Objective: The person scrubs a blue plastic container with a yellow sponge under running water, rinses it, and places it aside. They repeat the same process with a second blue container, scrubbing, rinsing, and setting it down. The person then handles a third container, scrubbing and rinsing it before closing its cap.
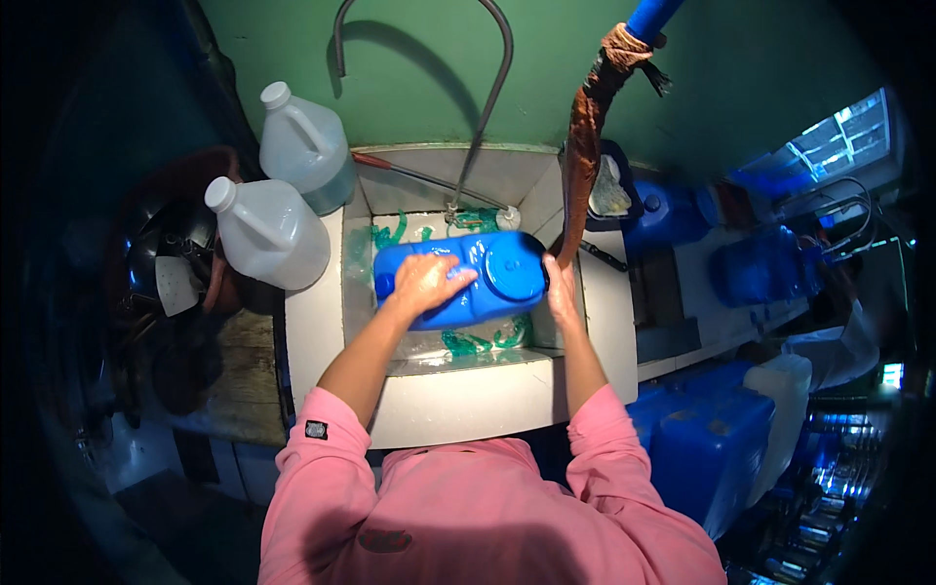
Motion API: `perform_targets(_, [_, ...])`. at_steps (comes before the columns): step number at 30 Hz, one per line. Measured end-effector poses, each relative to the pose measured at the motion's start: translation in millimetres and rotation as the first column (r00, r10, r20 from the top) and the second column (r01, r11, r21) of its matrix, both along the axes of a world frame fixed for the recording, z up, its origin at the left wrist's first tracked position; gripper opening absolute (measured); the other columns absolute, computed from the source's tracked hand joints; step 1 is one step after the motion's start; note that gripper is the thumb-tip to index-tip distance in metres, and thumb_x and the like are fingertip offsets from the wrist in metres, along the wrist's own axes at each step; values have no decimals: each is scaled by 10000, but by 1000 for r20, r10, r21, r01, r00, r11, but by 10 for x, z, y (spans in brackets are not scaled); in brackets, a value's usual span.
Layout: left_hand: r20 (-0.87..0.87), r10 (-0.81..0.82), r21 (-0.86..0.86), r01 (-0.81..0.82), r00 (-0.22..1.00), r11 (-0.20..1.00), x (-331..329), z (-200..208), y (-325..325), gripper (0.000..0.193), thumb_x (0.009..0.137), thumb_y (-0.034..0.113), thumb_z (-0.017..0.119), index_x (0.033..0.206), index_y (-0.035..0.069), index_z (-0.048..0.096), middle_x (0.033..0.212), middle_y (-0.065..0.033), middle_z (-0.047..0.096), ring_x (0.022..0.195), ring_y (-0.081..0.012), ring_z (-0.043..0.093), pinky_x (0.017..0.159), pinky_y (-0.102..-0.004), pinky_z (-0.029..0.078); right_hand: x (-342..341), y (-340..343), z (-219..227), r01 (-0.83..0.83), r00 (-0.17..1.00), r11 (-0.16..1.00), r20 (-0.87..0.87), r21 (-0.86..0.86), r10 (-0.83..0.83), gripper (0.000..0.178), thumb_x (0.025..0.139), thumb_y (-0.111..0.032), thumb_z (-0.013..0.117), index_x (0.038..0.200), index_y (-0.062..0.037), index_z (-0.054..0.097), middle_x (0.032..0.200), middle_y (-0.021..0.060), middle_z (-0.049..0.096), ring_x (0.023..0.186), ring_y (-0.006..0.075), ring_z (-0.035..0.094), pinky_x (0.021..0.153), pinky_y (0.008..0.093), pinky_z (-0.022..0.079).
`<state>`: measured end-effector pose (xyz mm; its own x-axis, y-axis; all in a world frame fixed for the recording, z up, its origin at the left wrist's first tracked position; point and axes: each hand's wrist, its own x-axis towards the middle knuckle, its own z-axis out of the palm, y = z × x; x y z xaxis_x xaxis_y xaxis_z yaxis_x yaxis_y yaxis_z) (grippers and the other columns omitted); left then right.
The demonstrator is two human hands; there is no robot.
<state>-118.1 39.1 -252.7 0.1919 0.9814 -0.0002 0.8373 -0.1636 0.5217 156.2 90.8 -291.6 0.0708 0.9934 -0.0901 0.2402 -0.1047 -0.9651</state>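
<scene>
Pink cloth, our long-sleeved shirt (478, 497), filled the space closest to the camera, its front reaching the near edge of a white sink (458, 400). Both our forearms stretched over that edge, and 1 blue jug (466, 304) lay between our 2 hands within the sink's walls, its broad round cap (515, 265) facing us near the right end. (We could not tell whether the jug touched the sink's floor.) We had our left hand (431, 281) laid across the jug's upper face, left of the cap, with the thumb pointing toward it; whether those fingers were clamped on anything we could not tell. Our right hand (561, 294) bore against the jug's right end, at the sink's right wall, its fingers close together and partly hidden.

On the sink's floor we saw green strands (478, 343). Toward the sink's back stood a tap (452, 216) with a thin curved pipe (508, 58), beside a stick with a reddish handle (375, 163). At the sink's left side we had 2 translucent jugs, 1 nearer (278, 239) and 1 farther (312, 161). Over the sink's right side hung a brown-wrapped hose (583, 146), near a dark-handled knife (606, 256). Right of the sink, low down, were blue containers (712, 439).
</scene>
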Motion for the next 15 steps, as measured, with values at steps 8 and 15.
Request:
perform_targets(8, [-97, -340, -108, 330, 935, 938, 371, -31, -340, 519, 920, 581, 596, 928, 81, 736, 872, -180, 737, 747, -370, 718, 711, -488, 569, -1354, 483, 447, -652, 512, 520, 186, -552, 838, 918, 836, -779, 574, 1383, -43, 604, 1399, 217, 602, 1272, 337, 589, 1077, 412, 438])
perform_targets(15, [298, -67, -294, 158, 952, 943, 414, 0, -27, 387, 931, 490, 596, 974, 116, 682, 1135, -118, 678, 1145, -292, 587, 1055, -515, 398, -2029, 69, 918, -924, 312, 362, 304, -125, 900, 565, 953, -515, 560, 1193, -11, 647, 1242, 252, 653, 1223, 398, 580, 1052, 452, 435])
